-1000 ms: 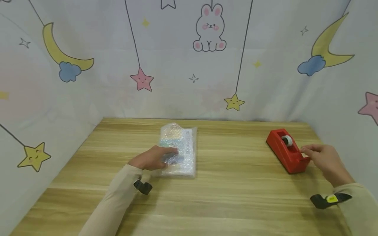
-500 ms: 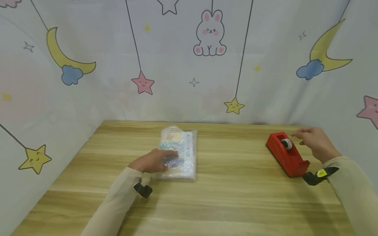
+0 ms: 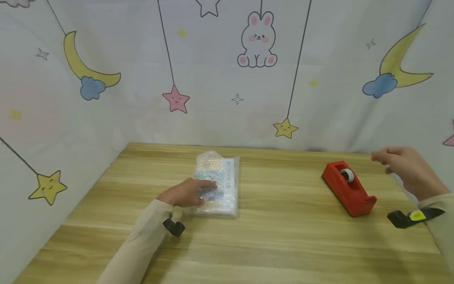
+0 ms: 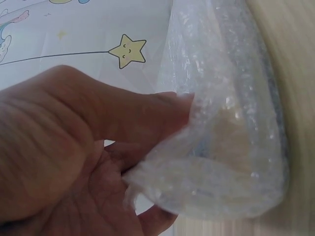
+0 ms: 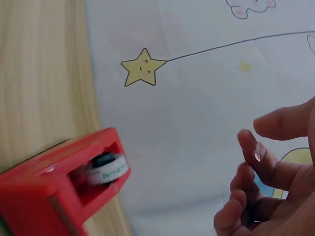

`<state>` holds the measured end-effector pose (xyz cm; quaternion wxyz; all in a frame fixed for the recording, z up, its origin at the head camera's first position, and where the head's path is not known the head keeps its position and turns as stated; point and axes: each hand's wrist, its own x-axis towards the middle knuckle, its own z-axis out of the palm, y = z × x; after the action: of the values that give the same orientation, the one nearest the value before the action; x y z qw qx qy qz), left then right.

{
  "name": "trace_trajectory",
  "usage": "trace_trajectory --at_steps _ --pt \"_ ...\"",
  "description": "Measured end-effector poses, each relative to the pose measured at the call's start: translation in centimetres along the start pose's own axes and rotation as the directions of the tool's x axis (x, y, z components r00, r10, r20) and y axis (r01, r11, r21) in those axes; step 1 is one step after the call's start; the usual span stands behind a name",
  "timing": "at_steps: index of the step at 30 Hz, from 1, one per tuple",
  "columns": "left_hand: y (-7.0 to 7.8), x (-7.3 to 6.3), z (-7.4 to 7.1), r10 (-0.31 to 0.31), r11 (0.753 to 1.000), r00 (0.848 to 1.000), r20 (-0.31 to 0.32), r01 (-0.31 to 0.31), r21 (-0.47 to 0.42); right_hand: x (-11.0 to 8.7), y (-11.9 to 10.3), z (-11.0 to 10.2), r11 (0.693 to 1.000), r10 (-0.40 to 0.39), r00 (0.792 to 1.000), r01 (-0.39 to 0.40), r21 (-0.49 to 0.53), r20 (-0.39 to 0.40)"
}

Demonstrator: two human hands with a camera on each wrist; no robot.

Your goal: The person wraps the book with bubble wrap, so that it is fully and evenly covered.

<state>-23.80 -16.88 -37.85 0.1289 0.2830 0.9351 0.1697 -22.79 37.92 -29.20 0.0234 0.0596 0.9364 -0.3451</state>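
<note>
My left hand (image 3: 184,192) holds a flat bubble-wrapped package (image 3: 228,197) by its left side on the table. In the left wrist view, thumb and fingers lie about the crinkled edge of the bubble wrap (image 4: 216,191). Printed pastel shapes and a white area show through the wrap. Off to the right, my right hand (image 3: 408,169) is raised, thumb and index fingertips close together. A small clear strip, looking like tape (image 5: 256,153), glints at the index finger in the right wrist view. Left of that hand stands a red tape dispenser (image 3: 349,191) with a white-cored roll (image 5: 108,169).
The wood-grain table (image 3: 276,240) stretches between package and dispenser. White cloth walls (image 3: 213,126) printed with stars, moons and a rabbit enclose it at the back and both sides.
My right hand has left the front end of the dispenser, rising and then moving right, away from it. The left hand stays on the package; the head view has shifted slightly.
</note>
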Motion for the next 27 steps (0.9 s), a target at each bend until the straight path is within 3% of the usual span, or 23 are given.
trace_trajectory --at_steps 4,8,14,18,21,27 --pt "-0.2 -0.1 0.0 0.004 1.000 1.000 0.004 -0.004 0.004 -2.8 2.3 0.6 0.997 0.058 0.998 -0.058 -0.051 0.001" --pt "-0.2 -0.3 -0.4 -0.010 1.000 1.000 0.002 0.010 0.002 -4.4 5.3 2.1 0.991 0.127 0.991 -0.126 -0.035 0.032" --pt "-0.2 -0.2 -0.5 -0.013 1.000 1.000 -0.007 0.013 -0.010 -5.2 9.3 5.3 0.975 0.184 0.978 -0.194 0.110 0.096" --pt "-0.1 0.0 -0.1 -0.010 0.999 1.000 0.004 0.011 -0.045 -5.3 10.0 6.4 0.958 0.240 0.969 -0.246 0.145 0.055" --pt "-0.1 0.0 0.2 -0.006 0.999 1.000 -0.003 0.006 -0.048 -5.4 9.8 6.7 0.968 0.229 0.973 -0.229 0.107 0.007" --pt "-0.1 -0.2 0.1 0.007 1.000 0.999 -0.033 -0.008 -0.014 -4.2 9.1 5.9 0.986 0.158 0.983 -0.161 0.031 0.091"
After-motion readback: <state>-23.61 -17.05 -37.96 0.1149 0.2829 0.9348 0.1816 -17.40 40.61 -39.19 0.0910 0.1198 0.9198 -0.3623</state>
